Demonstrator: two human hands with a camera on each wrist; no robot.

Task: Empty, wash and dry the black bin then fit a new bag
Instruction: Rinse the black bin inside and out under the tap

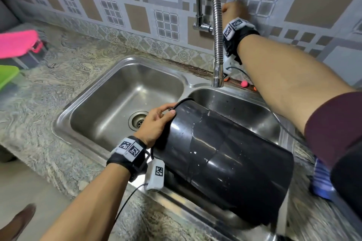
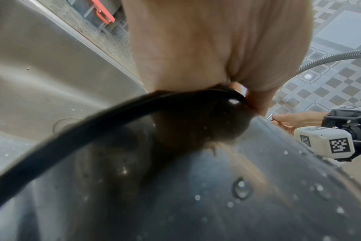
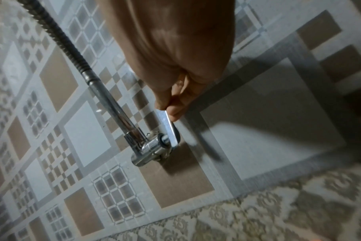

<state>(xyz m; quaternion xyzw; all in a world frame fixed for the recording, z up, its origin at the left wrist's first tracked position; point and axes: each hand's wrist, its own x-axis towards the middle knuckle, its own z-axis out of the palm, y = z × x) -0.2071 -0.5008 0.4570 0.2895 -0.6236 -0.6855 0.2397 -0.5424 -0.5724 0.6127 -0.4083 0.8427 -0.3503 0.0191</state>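
The black bin (image 1: 221, 156) lies tilted across the front of the right sink basin (image 1: 244, 107), its open mouth pointing left toward the left basin (image 1: 109, 101). Water drops cling to the bin (image 2: 216, 203). My left hand (image 1: 156, 121) grips its rim, fingers curled over the edge; in the left wrist view the left hand (image 2: 206, 53) shows at the rim. My right hand (image 1: 232, 10) is raised at the wall behind the hose, and the right hand (image 3: 171, 104) pinches the flat chrome tap lever (image 3: 170, 128). No water runs from the spout (image 1: 217, 79).
A flexible metal hose (image 1: 216, 25) arcs down over the sink divider. A pink-lidded container (image 1: 19, 43) and a green one (image 1: 7, 76) sit on the marbled counter at left. A blue striped cloth (image 1: 321, 180) lies on the counter at right. Small pink object (image 1: 244, 83) behind the sink.
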